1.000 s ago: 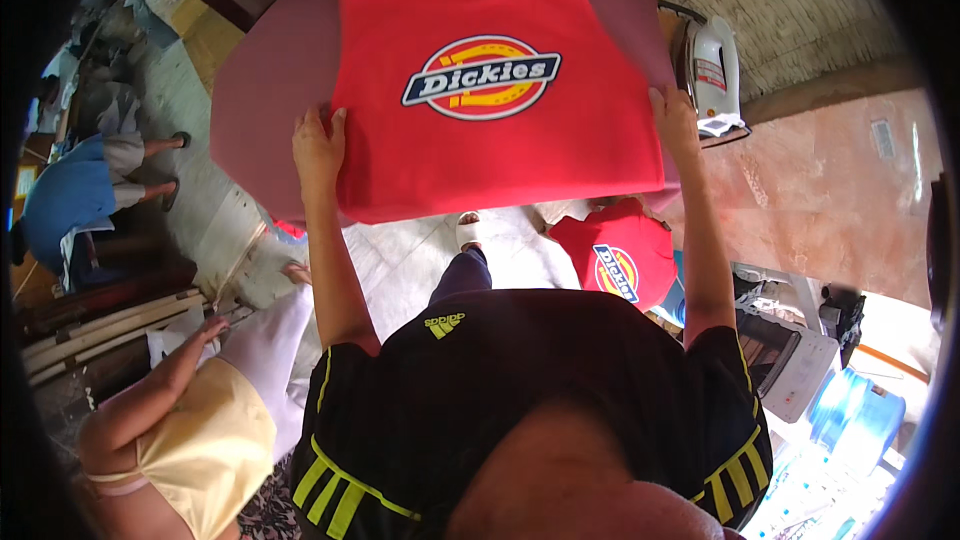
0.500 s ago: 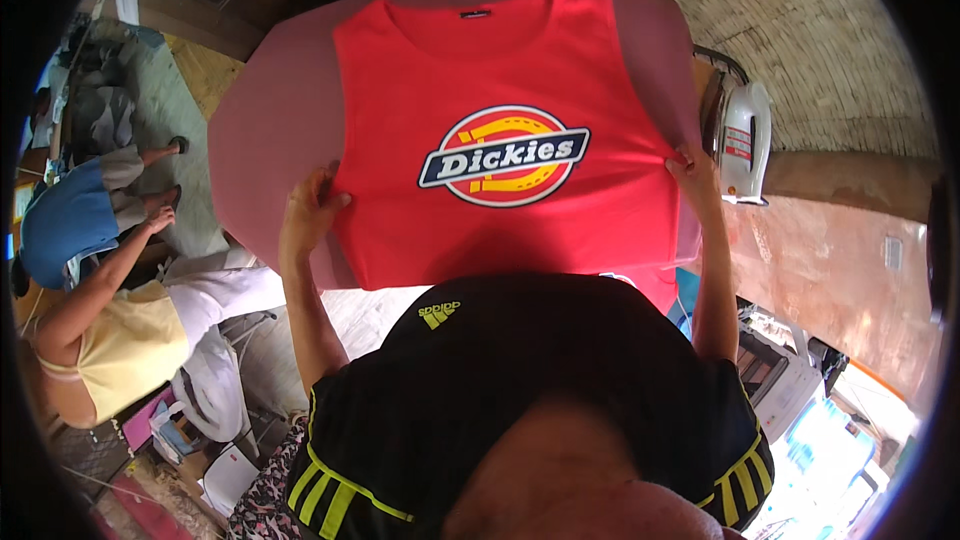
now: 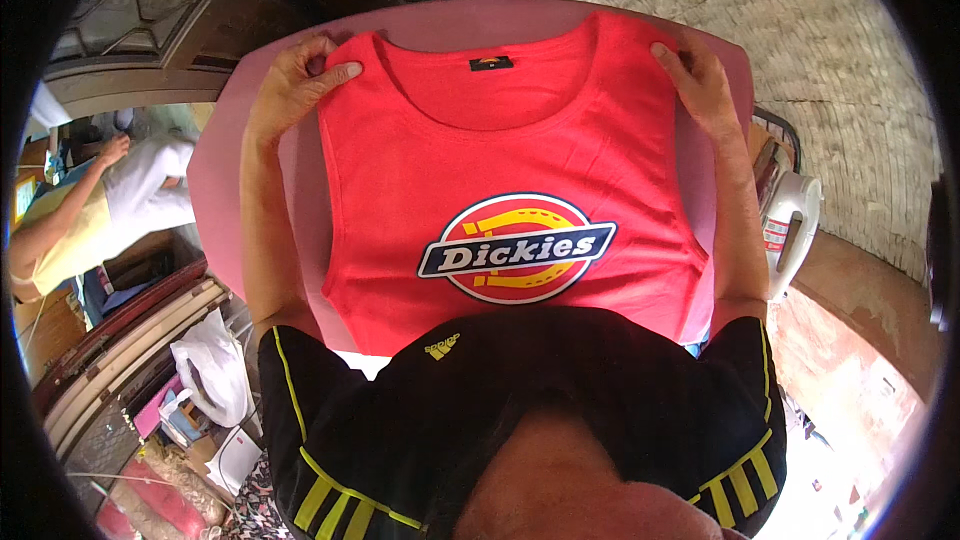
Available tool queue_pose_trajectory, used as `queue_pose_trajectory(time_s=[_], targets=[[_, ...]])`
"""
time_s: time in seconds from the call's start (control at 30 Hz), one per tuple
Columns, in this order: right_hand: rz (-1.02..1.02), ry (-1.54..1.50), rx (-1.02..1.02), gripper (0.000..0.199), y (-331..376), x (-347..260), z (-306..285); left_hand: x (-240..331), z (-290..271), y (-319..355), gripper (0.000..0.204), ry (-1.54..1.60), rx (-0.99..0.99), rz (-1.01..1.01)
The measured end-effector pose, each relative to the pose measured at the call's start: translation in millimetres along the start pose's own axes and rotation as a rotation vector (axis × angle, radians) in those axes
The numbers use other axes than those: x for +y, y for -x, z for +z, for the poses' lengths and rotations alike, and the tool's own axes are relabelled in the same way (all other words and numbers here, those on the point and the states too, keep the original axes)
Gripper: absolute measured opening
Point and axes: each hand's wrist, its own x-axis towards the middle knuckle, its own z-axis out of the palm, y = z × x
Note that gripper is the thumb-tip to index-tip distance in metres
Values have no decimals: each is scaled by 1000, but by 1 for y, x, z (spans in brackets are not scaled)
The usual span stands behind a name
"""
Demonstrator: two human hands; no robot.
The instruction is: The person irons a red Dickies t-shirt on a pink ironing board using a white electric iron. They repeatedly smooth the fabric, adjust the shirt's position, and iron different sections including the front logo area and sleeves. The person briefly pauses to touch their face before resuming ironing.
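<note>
A red sleeveless top lies front side up, with a round yellow, white and dark blue print across its chest. Its scooped neckline and small black neck label point away from me. At the far left shoulder of the top, my left hand pinches the cloth between thumb and fingers. My right hand grips the opposite shoulder the same way, its fingertips partly hidden behind the fabric. Beneath the top is a padded, dusty-pink board. The lower hem is hidden by my body.
A white iron stands at the board's right edge, close to my right forearm. A woven wall rises at the far right and a dark wooden door at the back. Another person in yellow is at the left, above bags and clutter.
Both my hands have moved from the sides of the top up to its shoulders. The top now lies closer to my body. The view has shifted, and one of two people at the left is mostly out of sight.
</note>
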Motion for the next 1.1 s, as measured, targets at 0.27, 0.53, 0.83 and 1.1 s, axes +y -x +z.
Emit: queue_pose_trajectory(time_s=[0.27, 0.53, 0.83, 1.1], targets=[[-192, 206, 412, 22, -5, -8, 9, -10, -13, -1, 17, 111, 98, 98], [-165, -75, 3, 24, -1, -13, -19, 17, -6, 18, 20, -181, 130, 233], [-357, 104, 34, 32, 149, -27, -10, 71, 41, 174, 34, -146, 1, 151], [-240, 169, 203, 37, 182, -20, 14, 57, 77, 184, 34, -157, 74, 69]])
